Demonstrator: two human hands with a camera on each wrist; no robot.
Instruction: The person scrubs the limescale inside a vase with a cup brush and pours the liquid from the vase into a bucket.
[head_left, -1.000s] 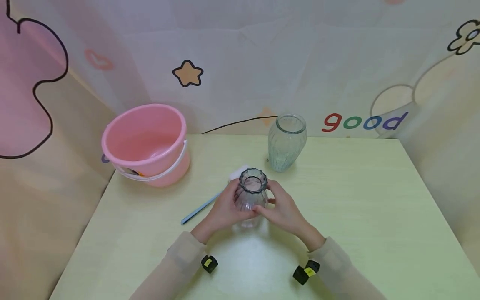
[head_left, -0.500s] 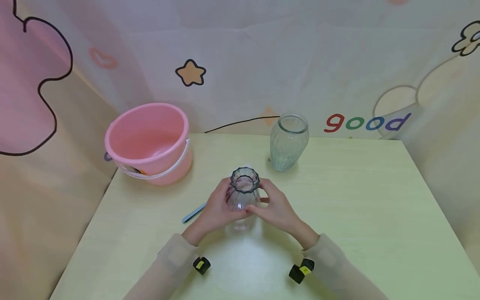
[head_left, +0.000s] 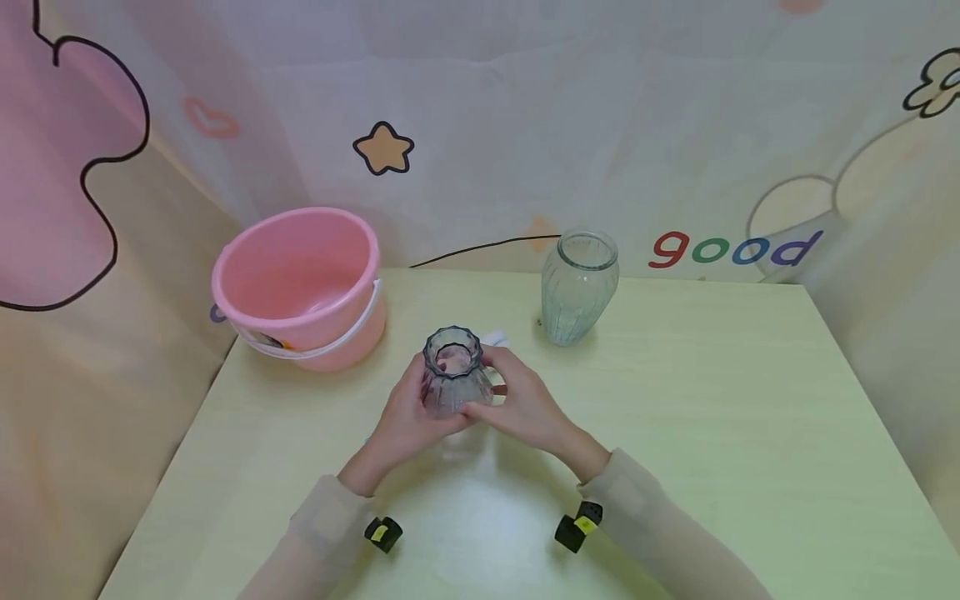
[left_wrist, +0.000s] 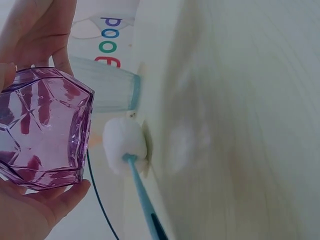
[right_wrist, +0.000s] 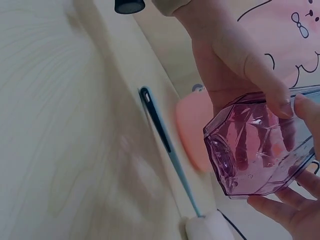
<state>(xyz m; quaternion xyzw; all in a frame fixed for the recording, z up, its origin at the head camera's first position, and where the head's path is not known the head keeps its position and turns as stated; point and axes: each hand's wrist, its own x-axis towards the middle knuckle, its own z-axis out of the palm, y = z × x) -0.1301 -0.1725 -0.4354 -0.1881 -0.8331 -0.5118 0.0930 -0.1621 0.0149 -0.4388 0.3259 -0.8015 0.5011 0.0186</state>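
Both hands hold a small glass vase (head_left: 456, 392) with a scalloped dark rim and a faceted, purple-tinted base, lifted above the table. My left hand (head_left: 405, 417) grips its left side and my right hand (head_left: 525, 404) its right, thumbs meeting at the front. In the left wrist view the vase's base (left_wrist: 45, 130) faces the camera, fingers showing through the glass. Behind the hands lies a bottle brush with a white sponge head (left_wrist: 125, 142) and a blue handle (right_wrist: 175, 160), mostly hidden in the head view.
A pink bucket (head_left: 360, 337) with a white handle stands at the back left of the table (head_left: 712, 442). At the back, right of centre, a taller clear greenish glass vase (head_left: 577, 292) stands upright. A printed curtain (head_left: 480, 142) hangs behind the table.
Both hands have carried the small vase to the left and slightly upward in the head view, now covering most of the brush handle. The bucket and tall vase stay in place.
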